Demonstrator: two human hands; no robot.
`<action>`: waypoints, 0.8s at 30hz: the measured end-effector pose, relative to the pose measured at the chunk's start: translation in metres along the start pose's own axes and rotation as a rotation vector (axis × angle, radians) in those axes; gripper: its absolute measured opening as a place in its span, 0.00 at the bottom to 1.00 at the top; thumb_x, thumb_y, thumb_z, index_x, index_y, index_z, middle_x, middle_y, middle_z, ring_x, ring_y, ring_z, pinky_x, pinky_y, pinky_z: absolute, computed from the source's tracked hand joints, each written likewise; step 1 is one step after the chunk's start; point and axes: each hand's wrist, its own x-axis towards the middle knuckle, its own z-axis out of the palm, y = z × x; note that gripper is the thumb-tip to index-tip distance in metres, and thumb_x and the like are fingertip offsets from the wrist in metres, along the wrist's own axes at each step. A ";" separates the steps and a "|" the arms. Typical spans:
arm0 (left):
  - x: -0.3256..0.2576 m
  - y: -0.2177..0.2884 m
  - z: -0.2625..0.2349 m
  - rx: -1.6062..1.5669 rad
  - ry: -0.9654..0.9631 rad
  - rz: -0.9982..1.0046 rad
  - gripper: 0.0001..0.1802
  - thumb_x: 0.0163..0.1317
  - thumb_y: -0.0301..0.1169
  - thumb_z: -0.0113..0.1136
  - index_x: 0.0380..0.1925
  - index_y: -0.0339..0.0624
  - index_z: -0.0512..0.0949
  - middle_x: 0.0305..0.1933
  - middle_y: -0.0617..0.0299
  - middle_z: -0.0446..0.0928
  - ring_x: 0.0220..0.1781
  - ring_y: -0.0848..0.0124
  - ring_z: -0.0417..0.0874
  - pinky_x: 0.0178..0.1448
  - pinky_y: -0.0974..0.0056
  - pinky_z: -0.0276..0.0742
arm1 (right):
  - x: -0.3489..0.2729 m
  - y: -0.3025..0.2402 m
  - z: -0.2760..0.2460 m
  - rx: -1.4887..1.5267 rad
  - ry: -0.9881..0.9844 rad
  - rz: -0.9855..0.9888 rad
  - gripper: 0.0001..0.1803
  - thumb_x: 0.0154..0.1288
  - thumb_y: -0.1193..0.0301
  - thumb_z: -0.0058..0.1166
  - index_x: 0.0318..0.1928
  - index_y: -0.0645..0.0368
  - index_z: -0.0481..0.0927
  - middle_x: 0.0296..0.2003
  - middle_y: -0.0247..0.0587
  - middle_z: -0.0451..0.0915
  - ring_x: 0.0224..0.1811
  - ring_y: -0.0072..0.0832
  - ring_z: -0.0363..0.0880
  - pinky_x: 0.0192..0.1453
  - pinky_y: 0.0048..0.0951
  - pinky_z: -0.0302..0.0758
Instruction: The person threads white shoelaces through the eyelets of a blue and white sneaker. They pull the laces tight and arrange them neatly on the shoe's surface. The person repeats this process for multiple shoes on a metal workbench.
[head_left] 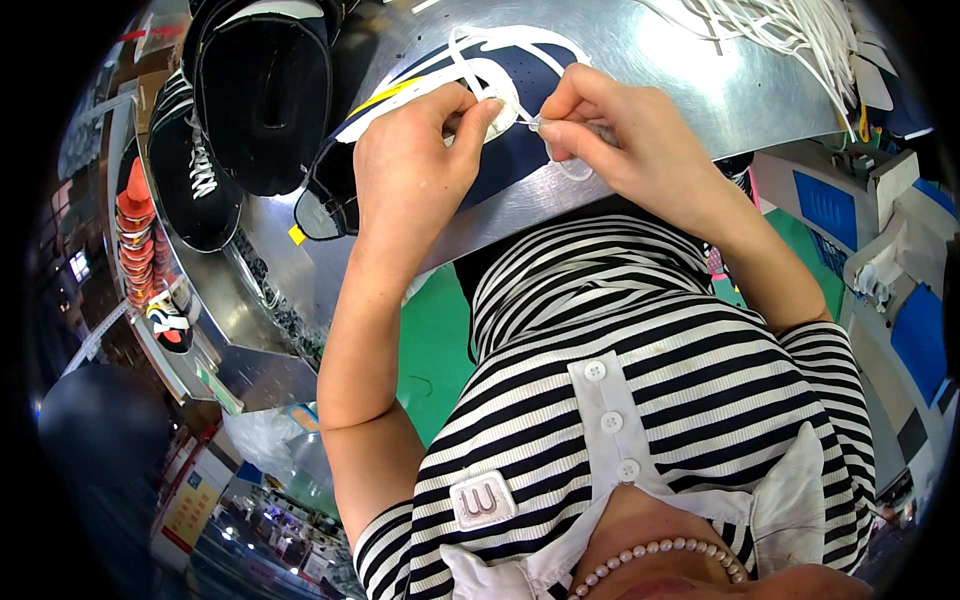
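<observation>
A navy shoe upper [505, 170] with white trim and a yellow stripe lies on the metal table. My left hand [420, 155] is closed at its white eyelet part, thumb and forefinger curled on the edge; the other fingertips are hidden. Just to the right, my right hand [625, 130] pinches a thin white shoelace [470, 62] between thumb and forefinger, close to the eyelets. The lace loops up over the upper, and another loop hangs below the right fingers. Both hands are close together, with a small gap between the fingertips.
A heap of white laces [770, 40] lies at the table's far right. Black shoes [190, 170] stand at the left, beside a large black shoe-like piece [262, 105]. Stacked orange and red pieces [140, 235] sit farther left. Grey-and-blue bins [825, 205] stand at the right.
</observation>
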 end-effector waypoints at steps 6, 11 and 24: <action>0.001 -0.004 -0.001 -0.084 -0.052 0.024 0.11 0.60 0.36 0.64 0.27 0.39 0.82 0.24 0.56 0.81 0.26 0.59 0.82 0.32 0.60 0.75 | 0.005 0.002 0.003 -0.163 0.005 -0.055 0.07 0.67 0.71 0.55 0.38 0.62 0.73 0.23 0.42 0.79 0.25 0.33 0.79 0.32 0.30 0.73; -0.008 -0.008 0.002 -0.170 -0.064 0.155 0.08 0.57 0.28 0.64 0.34 0.36 0.81 0.33 0.51 0.82 0.35 0.54 0.83 0.39 0.58 0.76 | 0.011 0.000 0.012 -0.464 0.006 -0.126 0.08 0.64 0.73 0.54 0.38 0.63 0.70 0.22 0.46 0.79 0.26 0.41 0.81 0.31 0.36 0.75; -0.046 -0.007 0.000 0.198 0.234 0.508 0.10 0.56 0.21 0.63 0.38 0.42 0.78 0.27 0.59 0.76 0.26 0.62 0.78 0.30 0.61 0.70 | 0.001 -0.003 -0.067 0.027 0.241 0.064 0.10 0.68 0.71 0.57 0.49 0.56 0.79 0.43 0.32 0.81 0.44 0.18 0.79 0.48 0.20 0.76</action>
